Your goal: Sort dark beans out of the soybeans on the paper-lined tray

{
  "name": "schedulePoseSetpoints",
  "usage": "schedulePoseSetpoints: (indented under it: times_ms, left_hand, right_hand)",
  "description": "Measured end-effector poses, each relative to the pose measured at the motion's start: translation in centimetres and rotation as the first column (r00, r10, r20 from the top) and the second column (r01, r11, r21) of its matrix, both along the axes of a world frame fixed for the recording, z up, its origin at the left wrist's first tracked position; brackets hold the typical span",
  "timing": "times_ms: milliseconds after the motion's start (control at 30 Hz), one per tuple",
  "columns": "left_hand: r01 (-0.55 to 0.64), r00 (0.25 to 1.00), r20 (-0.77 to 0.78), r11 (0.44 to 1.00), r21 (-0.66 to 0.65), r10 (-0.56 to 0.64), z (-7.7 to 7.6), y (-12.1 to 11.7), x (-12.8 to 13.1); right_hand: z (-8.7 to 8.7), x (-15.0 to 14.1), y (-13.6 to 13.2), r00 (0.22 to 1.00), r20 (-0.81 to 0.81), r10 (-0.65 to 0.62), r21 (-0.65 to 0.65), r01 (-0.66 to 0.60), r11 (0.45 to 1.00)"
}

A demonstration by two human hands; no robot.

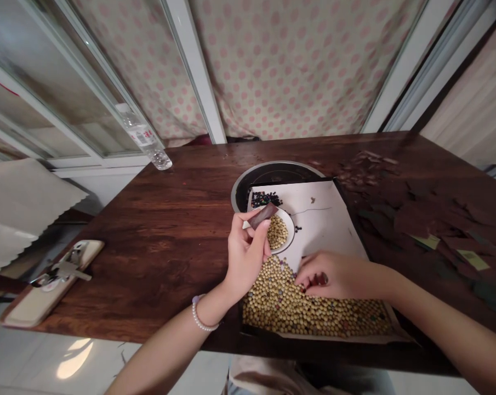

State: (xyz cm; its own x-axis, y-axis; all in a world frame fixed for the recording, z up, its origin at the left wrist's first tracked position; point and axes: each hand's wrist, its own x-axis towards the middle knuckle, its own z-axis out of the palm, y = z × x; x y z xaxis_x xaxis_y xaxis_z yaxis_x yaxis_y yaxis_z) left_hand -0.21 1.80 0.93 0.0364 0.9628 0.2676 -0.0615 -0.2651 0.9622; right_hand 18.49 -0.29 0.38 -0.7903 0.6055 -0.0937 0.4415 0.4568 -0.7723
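Observation:
My left hand (248, 255), with a pearl bracelet on its wrist, is closed on a small dark brown rectangular piece (264, 215). It is held over a white dish (289, 236) partly filled with round yellowish beads (277, 232). Lower down, my right hand (328, 274) dips curled fingers into a thick layer of yellowish beads (272, 302), with some dark and coloured ones among them. A small reddish-brown object (322, 279) shows at its curled fingers; its kind is unclear. The fingertips are partly hidden. Both the dish and the bead layer lie in a shallow white-lined tray (338, 219).
Small black beads (266, 198) fill the tray's back left corner. Behind is a round black plate (272, 174). Dark flat scraps (424, 219) cover the table's right side. A plastic bottle (147, 140) stands at the back left; a wooden board with metal tools (62, 274) lies left.

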Motion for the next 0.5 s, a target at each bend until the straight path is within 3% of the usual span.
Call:
schedulePoseSetpoints:
  times_ms: [133,367,500]
  left_hand:
    - [0.027,0.999,0.020,1.000,-0.013,-0.027,0.0,-0.1,0.1]
    - [0.058,0.997,0.043,0.998,-0.030,-0.057,0.1,-0.4,0.2]
    - [0.067,0.996,0.058,0.997,-0.048,-0.064,0.1,-0.5,0.3]
  right_hand:
    - [0.2,-0.6,-0.9,0.999,0.048,-0.009,0.102,0.004,0.995]
    - [-0.1,-1.2,-1.2,1.000,0.018,-0.012,0.027,0.011,1.000]
    - [0.0,-1.4,-1.2,1.000,0.004,-0.021,0.070,0.021,0.997]
